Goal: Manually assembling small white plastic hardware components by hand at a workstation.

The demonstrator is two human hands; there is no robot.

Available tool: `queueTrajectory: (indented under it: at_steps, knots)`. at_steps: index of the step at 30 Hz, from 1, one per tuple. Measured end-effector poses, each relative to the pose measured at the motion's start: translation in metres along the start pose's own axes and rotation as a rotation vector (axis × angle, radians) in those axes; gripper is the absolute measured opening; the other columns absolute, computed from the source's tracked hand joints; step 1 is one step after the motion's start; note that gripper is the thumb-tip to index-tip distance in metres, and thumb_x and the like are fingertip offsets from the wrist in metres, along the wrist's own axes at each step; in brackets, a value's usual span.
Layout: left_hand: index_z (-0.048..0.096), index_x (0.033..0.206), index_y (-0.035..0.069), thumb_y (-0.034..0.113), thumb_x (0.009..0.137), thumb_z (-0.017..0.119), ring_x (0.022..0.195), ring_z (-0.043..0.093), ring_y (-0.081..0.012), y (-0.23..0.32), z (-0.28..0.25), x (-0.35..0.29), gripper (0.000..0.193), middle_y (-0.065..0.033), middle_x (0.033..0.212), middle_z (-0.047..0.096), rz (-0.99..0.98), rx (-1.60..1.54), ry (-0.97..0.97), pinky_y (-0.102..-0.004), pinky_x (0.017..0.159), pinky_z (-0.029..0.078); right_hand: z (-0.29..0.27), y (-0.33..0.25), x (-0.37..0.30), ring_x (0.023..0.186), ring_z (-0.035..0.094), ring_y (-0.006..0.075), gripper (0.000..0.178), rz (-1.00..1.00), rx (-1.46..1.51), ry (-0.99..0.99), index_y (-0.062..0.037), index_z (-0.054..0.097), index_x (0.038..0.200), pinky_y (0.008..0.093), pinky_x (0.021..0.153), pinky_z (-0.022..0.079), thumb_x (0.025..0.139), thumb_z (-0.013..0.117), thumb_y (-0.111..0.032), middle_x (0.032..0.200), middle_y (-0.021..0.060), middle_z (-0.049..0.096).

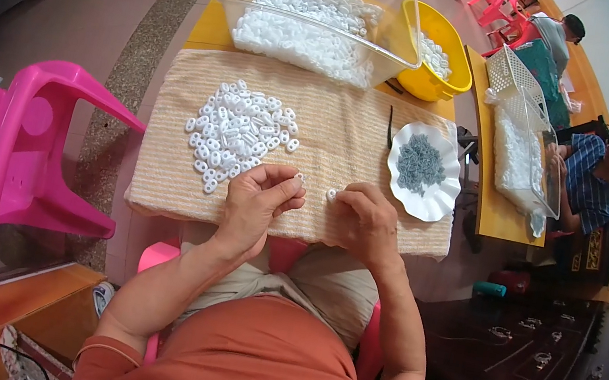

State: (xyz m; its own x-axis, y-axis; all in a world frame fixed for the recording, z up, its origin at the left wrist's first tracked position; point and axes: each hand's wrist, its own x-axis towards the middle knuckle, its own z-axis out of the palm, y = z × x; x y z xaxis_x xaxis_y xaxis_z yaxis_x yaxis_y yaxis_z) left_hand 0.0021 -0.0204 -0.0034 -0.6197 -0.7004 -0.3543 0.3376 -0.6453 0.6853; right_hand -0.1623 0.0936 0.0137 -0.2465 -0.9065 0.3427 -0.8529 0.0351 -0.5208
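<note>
Over the near part of a striped towel point(335, 127), my left hand point(258, 200) pinches a small white plastic piece point(301, 179) between thumb and forefinger. My right hand point(366, 218) is closed a short way to its right, with another white plastic piece point(331, 194) at its fingertips. The two pieces are apart. Beyond my left hand lies a loose pile of white oval pieces with two holes point(238, 131). To the right, a white scalloped plate point(440, 200) holds a heap of tiny grey-blue parts point(421, 164), too small to name.
At the table's far side stand a clear plastic bin point(391, 56) of white parts and a yellow basin point(438, 91). A thin black tool point(390, 128) lies beside the plate. A pink chair point(47, 139) stands left. Two people sit at tables on the right, near white-filled baskets point(527, 135).
</note>
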Motion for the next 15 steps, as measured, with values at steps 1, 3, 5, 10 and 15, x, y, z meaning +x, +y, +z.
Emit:
queueTrajectory:
  at_steps: [1,3,5,10,15]
  knots:
    - [0.061,0.1,0.0,0.001,0.086,0.064,0.078,0.065,-0.0142,0.0001,0.0004,-0.0002,0.015,-0.0081,0.089,0.065,-0.001,0.0,-0.001,-0.0244,0.07,0.057,-0.001,0.0001,0.0004,0.074,0.063,0.0283,0.016,0.001,-0.001,0.0,-0.0043,0.064,0.088,0.0347,0.064,0.051,0.073,0.067,-0.003,0.085,0.0075,0.063]
    - [0.061,0.1,-0.001,0.001,0.086,0.064,0.079,0.065,-0.0142,0.0002,0.0008,-0.0005,0.015,-0.0081,0.089,0.065,-0.008,-0.01,-0.006,-0.0246,0.07,0.057,-0.003,0.0003,0.0024,0.075,0.064,0.0287,0.016,0.044,0.001,-0.005,-0.0031,0.065,0.089,0.0341,0.066,0.051,0.074,0.068,-0.004,0.087,0.0089,0.064]
    - [0.061,0.1,-0.001,0.001,0.086,0.064,0.079,0.065,-0.0141,-0.0001,0.0008,-0.0008,0.015,-0.008,0.089,0.065,-0.011,-0.01,-0.007,-0.0246,0.07,0.057,0.0001,-0.0027,0.0035,0.075,0.064,0.0288,0.015,0.049,-0.027,-0.003,-0.0029,0.065,0.089,0.0345,0.066,0.051,0.075,0.068,-0.005,0.086,0.0094,0.064]
    - [0.061,0.1,0.0,0.001,0.085,0.065,0.078,0.064,-0.0136,-0.0006,0.0015,-0.0017,0.015,-0.0075,0.088,0.065,-0.019,0.005,-0.02,-0.0247,0.07,0.057,0.004,-0.0048,0.0063,0.078,0.065,0.0286,0.012,0.04,-0.06,-0.019,-0.003,0.065,0.086,0.0354,0.066,0.051,0.076,0.069,-0.007,0.086,0.01,0.065]
    - [0.061,0.1,0.0,0.001,0.086,0.064,0.077,0.064,-0.0129,-0.0015,0.0019,-0.0023,0.015,-0.007,0.087,0.065,-0.028,0.005,-0.025,-0.0243,0.069,0.057,0.0062,-0.0046,0.0079,0.075,0.063,0.0287,0.01,-0.047,-0.096,-0.032,-0.0046,0.064,0.085,0.0377,0.065,0.05,0.076,0.068,-0.006,0.08,0.0089,0.064]
